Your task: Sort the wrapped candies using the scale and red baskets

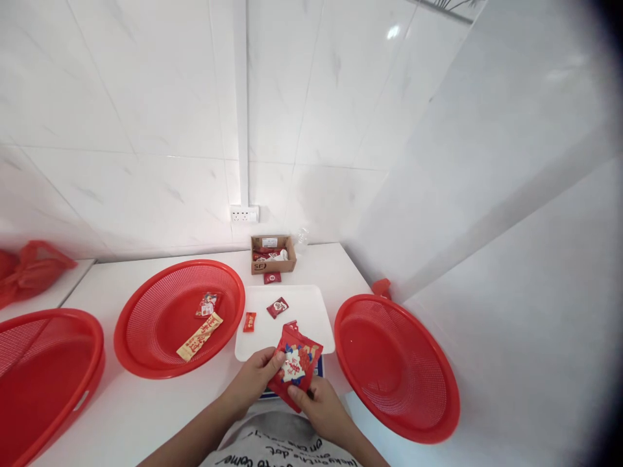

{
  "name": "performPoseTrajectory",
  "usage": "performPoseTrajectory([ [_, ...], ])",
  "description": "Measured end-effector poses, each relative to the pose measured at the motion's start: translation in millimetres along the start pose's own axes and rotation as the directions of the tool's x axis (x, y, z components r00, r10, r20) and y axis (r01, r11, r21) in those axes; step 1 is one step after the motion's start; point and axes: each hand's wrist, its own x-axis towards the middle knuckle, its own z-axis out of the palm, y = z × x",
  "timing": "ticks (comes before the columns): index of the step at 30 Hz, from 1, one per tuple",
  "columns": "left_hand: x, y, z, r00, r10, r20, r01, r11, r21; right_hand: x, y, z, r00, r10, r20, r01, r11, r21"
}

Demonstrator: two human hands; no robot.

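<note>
From where I stand: left hand (253, 379) pinches the left edge of the red packet (294, 366), right hand (321, 405) pinches its lower right, thumbs on top, probably to keep it steady with the printed face up, over the near edge of the white tray (306, 308). Just beyond the fingers, a dark red sachet (277, 307) and an orange-red sachet (250, 322) lie apart on the tray, likely for easy reach. Wide baskets flank both hands, the nearer left basket (163, 311) holding a yellow strip packet (200, 336), the right basket (394, 363) beside the tray, presumably to limit arm travel.
</note>
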Motion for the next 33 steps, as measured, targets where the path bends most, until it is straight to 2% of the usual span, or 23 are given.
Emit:
performPoseTrajectory([
  [7,-2,-4,6,0.999,-0.004,-0.036,0.004,1.0,0.008,-4,13,2,0.997,0.072,0.033,-0.075,0.994,0.081],
  [15,2,14,31,0.992,-0.046,-0.118,0.051,0.998,0.044,-6,-1,-31,0.994,0.1,0.037,-0.104,0.981,0.164],
  [18,3,20,40,0.991,-0.068,-0.111,0.077,0.994,0.072,-9,2,-42,0.989,0.146,0.032,-0.149,0.962,0.23],
  [22,4,23,50,0.994,-0.081,-0.071,0.088,0.991,0.097,-13,13,-51,0.987,0.143,0.07,-0.157,0.945,0.285],
  [25,2,22,56,0.997,-0.049,-0.053,0.054,0.993,0.105,-18,21,-52,0.985,0.148,0.088,-0.168,0.939,0.302],
  [29,-1,20,61,0.998,-0.005,-0.069,0.018,0.983,0.181,-23,26,-49,0.993,0.088,0.08,-0.11,0.934,0.341],
  [33,2,18,58,0.997,-0.049,-0.06,0.06,0.978,0.202,-22,27,-44,0.995,0.099,0.032,-0.104,0.937,0.334],
])
